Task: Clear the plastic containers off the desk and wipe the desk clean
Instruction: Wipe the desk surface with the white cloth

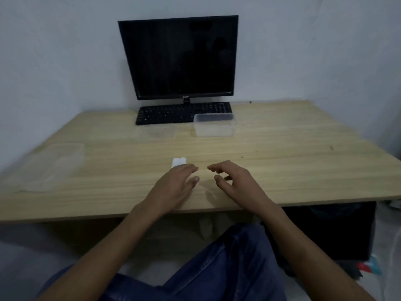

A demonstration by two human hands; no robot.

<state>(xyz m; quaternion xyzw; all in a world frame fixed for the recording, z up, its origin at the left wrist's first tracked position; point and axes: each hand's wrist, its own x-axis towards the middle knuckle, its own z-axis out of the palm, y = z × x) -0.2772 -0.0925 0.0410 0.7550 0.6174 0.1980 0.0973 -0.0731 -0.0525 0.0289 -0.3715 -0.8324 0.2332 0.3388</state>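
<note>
A light wooden desk (282, 161) carries clear plastic containers. One upright box (214, 125) stands in front of the keyboard. A flat clear lid or tray (161, 131) lies to its left. A larger clear container (52, 166) sits near the desk's left edge. A small folded white cloth or tissue (179, 161) lies mid-desk. My left hand (175, 185) hovers just below the cloth, fingers relaxed, holding nothing. My right hand (233, 179) hovers beside it, fingers loosely curled, empty. Neither hand touches a container.
A black monitor (180, 59) and a black keyboard (184, 112) stand at the back against the wall. A dark cabinet (338, 231) sits under the desk's right side. My legs in blue jeans (217, 268) are below the front edge.
</note>
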